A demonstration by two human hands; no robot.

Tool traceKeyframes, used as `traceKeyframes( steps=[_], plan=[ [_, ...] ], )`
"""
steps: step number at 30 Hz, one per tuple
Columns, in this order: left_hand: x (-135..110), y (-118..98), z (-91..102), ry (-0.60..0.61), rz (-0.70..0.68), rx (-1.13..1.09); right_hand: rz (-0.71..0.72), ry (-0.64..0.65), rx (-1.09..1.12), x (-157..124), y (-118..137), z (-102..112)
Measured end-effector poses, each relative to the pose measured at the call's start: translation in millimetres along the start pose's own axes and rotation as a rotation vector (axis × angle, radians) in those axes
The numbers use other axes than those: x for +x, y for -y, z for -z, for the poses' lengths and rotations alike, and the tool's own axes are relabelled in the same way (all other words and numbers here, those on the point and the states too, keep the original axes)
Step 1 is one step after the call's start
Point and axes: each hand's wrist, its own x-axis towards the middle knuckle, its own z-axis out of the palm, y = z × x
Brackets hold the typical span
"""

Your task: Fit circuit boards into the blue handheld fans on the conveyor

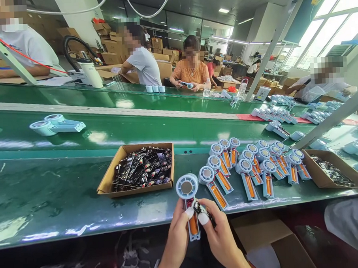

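My left hand [176, 237] grips the handle of a light blue handheld fan half-shell [187, 189] with an orange battery inside. My right hand [220, 235] presses a small black circuit board [201, 210] onto that handle with white-capped fingertips. Both hands hover just off the near edge of the green bench [51, 202]. A cardboard box of black circuit boards [140, 169] sits on the bench ahead and left. Several more open fan shells [251, 162] with orange batteries lie in rows to the right.
A green conveyor belt [137, 128] runs across behind the bench, carrying two closed fans [55, 124]. Other people sit working at the far side. Another cardboard box [331, 170] sits at the right. A slanted metal post [332, 119] crosses the right side.
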Motion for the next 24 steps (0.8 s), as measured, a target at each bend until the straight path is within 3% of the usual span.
traceKeyframes(
  steps=[4, 9, 13, 19, 24],
  plan=[
    [-3.2, -11.2, -6.0, 0.103, 0.033, -0.179, 0.029, -0.004, 0.027, -1.3, -4.4, -1.0],
    [-1.5, -9.8, -6.0, 0.03, 0.009, -0.093, 0.119, -0.023, -0.08, -3.1, -9.5, 3.6],
    [-0.3, -10.0, -7.1, 0.054, 0.019, -0.032, 0.245, 0.022, -0.236, -2.2, -5.6, 10.8],
    [-2.1, -16.8, -13.2, -0.123, -0.006, 0.109, 0.436, -0.054, -0.515, -5.2, 3.2, 13.4],
    [1.4, -19.7, -17.7, -0.167, -0.036, 0.134, 0.447, -0.078, -0.59, -6.1, 3.9, 11.1]
  ],
)
